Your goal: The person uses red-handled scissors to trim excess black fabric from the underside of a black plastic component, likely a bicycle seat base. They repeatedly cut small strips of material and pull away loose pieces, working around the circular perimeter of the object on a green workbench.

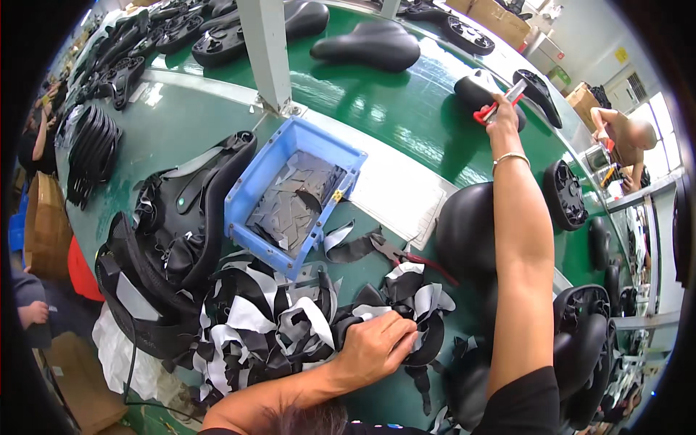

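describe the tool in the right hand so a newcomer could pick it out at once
Start at the green belt running across the top, then follow the outstretched right hand to the black saddle at the far side. The red-handled tool is gripped there. Pliers near the blue bin also have red handles, but lie unheld.

The single head-worn fisheye camera looked steeply down and forward over the green tabletop from close above. The person's forearms entered from the lower edge. Straight edges bowed toward the dark round rim, and farther workstations curved along the right side.
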### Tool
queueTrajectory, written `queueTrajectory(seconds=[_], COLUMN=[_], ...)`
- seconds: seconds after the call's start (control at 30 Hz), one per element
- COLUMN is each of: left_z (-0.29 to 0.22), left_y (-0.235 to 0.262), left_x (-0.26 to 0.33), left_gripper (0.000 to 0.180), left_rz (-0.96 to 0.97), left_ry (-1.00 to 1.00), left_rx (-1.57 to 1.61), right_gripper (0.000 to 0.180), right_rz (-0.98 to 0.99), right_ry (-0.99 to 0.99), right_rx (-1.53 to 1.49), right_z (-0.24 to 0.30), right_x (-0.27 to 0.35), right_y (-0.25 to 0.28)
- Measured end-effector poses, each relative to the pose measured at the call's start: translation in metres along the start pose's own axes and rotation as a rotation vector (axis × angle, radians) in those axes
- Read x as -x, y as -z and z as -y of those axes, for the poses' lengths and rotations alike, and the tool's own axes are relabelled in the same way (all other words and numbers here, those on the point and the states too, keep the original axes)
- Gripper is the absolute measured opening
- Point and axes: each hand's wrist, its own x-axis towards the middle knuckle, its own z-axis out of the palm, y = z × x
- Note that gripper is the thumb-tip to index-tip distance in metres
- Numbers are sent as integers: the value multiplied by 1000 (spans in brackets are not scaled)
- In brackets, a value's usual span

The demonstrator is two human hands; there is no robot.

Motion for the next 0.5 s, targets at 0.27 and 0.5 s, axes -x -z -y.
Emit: queueTrajectory(seconds=[0.27, 0.5], left_z=[3, -11], left_y=[-2, 64], left_x=[-3, 7], left_gripper=[10, 54], left_rz=[-91, 109], left_ry=[-32, 714], left_rx=[87, 1353], right_gripper=[49, 30], right_rz=[622, 1363], right_ry=[328, 997], right_rx=[638, 1438], right_z=[121, 140], right_x=[205, 483], right_y=[-14, 124])
